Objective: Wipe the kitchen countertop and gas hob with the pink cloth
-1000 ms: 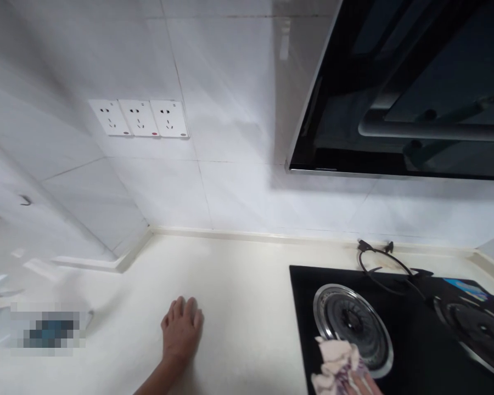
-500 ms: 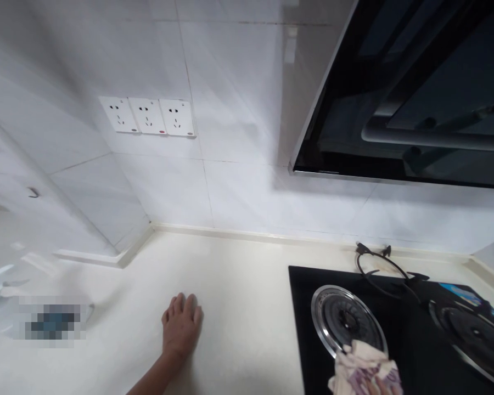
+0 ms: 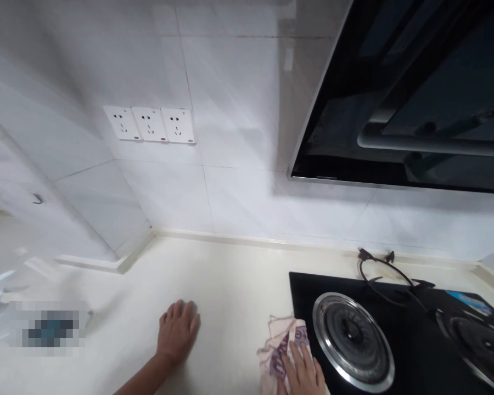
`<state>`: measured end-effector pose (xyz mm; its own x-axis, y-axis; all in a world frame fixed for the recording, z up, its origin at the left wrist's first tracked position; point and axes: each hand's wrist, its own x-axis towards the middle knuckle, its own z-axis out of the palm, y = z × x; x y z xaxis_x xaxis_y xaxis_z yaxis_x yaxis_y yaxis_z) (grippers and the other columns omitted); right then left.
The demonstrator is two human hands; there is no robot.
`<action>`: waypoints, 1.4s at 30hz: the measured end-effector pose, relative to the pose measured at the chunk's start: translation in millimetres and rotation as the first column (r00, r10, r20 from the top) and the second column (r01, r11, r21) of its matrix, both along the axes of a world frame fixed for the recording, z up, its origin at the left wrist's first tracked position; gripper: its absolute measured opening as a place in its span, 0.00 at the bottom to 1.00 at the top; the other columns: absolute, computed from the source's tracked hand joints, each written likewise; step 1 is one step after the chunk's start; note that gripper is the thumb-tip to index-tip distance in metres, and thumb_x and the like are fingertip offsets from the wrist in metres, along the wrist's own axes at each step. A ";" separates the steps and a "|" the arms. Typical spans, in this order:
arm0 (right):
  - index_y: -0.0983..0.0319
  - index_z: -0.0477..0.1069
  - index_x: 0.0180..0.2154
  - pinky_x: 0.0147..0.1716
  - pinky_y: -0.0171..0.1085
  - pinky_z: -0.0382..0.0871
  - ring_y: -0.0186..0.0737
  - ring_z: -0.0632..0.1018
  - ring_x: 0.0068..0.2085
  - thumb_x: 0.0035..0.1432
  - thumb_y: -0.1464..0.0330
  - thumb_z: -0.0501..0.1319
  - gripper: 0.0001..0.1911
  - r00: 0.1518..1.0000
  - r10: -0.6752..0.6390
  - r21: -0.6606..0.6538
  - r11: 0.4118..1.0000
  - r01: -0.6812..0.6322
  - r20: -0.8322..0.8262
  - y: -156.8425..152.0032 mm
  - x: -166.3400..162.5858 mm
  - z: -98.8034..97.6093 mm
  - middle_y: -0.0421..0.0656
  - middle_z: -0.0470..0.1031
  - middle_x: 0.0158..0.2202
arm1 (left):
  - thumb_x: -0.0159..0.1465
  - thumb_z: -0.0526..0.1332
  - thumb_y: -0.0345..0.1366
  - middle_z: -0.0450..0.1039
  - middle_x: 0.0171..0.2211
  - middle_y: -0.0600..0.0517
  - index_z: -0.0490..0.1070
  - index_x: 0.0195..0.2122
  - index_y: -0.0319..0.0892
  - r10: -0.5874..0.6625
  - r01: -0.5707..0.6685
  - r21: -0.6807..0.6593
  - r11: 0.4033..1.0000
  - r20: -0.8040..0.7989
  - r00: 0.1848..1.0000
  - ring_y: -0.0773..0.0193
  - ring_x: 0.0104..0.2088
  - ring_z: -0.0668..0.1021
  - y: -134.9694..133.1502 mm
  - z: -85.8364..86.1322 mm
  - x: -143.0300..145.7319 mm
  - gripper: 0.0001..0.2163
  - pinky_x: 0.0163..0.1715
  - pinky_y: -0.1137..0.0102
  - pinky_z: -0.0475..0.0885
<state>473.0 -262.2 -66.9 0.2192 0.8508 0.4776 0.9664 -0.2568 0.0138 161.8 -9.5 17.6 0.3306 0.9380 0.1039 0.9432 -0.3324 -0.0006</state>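
Observation:
My left hand (image 3: 176, 333) rests palm down on the cream countertop (image 3: 226, 285), its fingers open and holding nothing. To its right, my right hand (image 3: 305, 372) presses on a pinkish cloth (image 3: 275, 351) with purple print, the fingers lying over it. The cloth is bunched at the left edge of the black cooktop (image 3: 411, 351), partly on the counter. Beside it, the round front burner (image 3: 352, 334) with a shiny metal ring is uncovered.
A black wire pot ring (image 3: 389, 299) leans at the back of the cooktop. Further right sits a second burner (image 3: 483, 343). The dark range hood (image 3: 395, 99) hangs above. Three wall sockets (image 3: 150, 124) are on the tiles. A blurred-out object (image 3: 49, 326) lies at the left.
My right hand has moved left with the cloth, from the front burner to the cooktop's left edge. My left hand stays on the counter. The view has tilted slightly up.

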 end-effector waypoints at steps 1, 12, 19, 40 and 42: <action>0.42 0.79 0.54 0.57 0.56 0.68 0.59 0.75 0.63 0.62 0.54 0.59 0.21 1.000 0.015 -0.007 1.000 -0.015 -0.009 11.0 3.7 2.9 0.38 0.75 0.62 | 0.73 0.51 0.43 0.69 0.63 0.35 0.73 0.62 0.39 0.006 -0.006 0.008 1.000 0.009 1.000 0.42 0.63 0.68 0.0 -2.4 -1.6 0.23 0.61 0.50 0.62; 0.59 0.71 0.63 0.70 0.58 0.48 0.58 0.59 0.73 0.70 0.64 0.49 0.25 0.971 -0.157 -0.252 0.962 0.108 -0.181 156.4 41.6 78.3 0.51 0.65 0.70 | 0.72 0.54 0.44 0.68 0.63 0.36 0.74 0.61 0.40 0.005 -0.009 0.048 0.999 0.067 0.998 0.41 0.65 0.66 -4.0 -14.4 -6.2 0.22 0.63 0.48 0.60; 0.64 0.66 0.67 0.69 0.59 0.46 0.60 0.56 0.73 0.70 0.63 0.48 0.28 0.958 -0.170 -0.258 0.960 0.108 -0.232 246.9 53.4 78.6 0.55 0.60 0.72 | 0.71 0.55 0.44 0.68 0.63 0.37 0.74 0.60 0.42 0.004 -0.011 0.052 0.999 0.122 0.993 0.42 0.65 0.66 -9.7 -12.0 -5.4 0.21 0.64 0.47 0.60; 0.57 0.73 0.58 0.69 0.57 0.55 0.53 0.67 0.67 0.69 0.57 0.57 0.21 0.807 0.437 -0.055 0.867 -0.496 -0.398 193.1 -147.5 74.3 0.47 0.75 0.61 | 0.69 0.55 0.35 0.67 0.68 0.39 0.73 0.62 0.42 -0.077 0.070 0.065 0.995 0.120 0.990 0.46 0.69 0.65 -2.9 -31.1 -17.8 0.22 0.65 0.51 0.61; 0.54 0.74 0.56 0.68 0.55 0.57 0.51 0.69 0.66 0.66 0.56 0.60 0.20 0.800 0.475 -0.070 0.843 -0.533 -0.368 200.8 -125.6 74.4 0.44 0.76 0.60 | 0.71 0.53 0.38 0.67 0.68 0.39 0.73 0.63 0.42 -0.069 0.062 0.064 0.996 0.129 0.989 0.45 0.69 0.66 -4.1 -29.2 -16.5 0.21 0.65 0.50 0.61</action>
